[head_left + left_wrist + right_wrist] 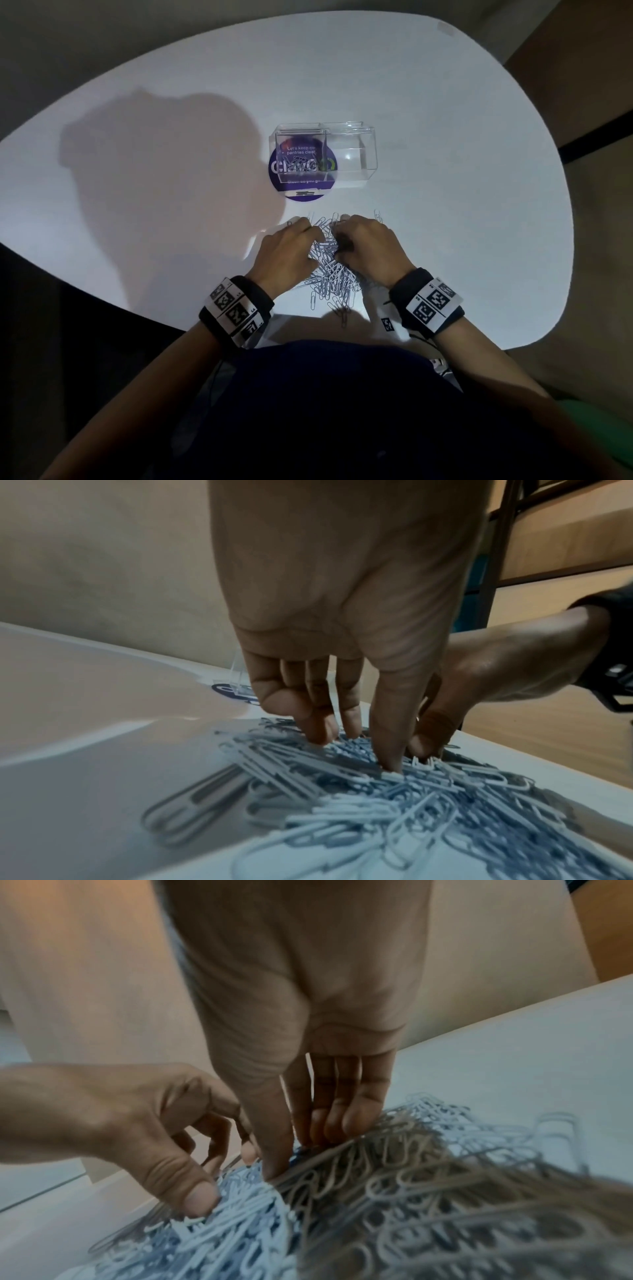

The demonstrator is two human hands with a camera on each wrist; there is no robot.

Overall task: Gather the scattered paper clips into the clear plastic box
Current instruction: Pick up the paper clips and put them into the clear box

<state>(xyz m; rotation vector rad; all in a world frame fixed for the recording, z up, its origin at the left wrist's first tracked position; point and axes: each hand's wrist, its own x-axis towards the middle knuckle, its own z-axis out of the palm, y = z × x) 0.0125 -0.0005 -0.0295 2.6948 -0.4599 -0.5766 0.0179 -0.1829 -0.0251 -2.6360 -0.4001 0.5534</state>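
Item 1, nearest you: your dark-clad torso (pixel 325 411) at the table's near edge, forearms reaching forward, each wrist wrapped in a black band (pixel 236 310) carrying printed square markers.

Item 2: paper clips (pixel 330 270), light-coloured, heaped in one tangled pile on the white table (pixel 445 171) between your two hands; a few strays lie at the pile's near and far fringes.

Item 3: your left hand (pixel 286 253), on the left flank of the pile. Fingers point down, close together, tips dug into the clips (pixel 394 791); thumb (pixel 387 737) planted in the heap too. Whether it has actually closed on any clips, you cannot tell.

Item 4: your right hand (pixel 368 248), on the right flank, mirroring the left. Fingers (pixel 349 1112) pressed side by side, bent down into the clips (pixel 411 1191), thumb against the pile. A firm hold is likewise not visible.

Item 5: clear plastic box (pixel 352 154), lid-free, two compartments, standing beyond the pile and apart from it. The left compartment holds a small number of clips (pixel 301 162); the right shows nothing inside.

Item 6: round purple sticker (pixel 301 178) with white lettering, partly under the box's left half.
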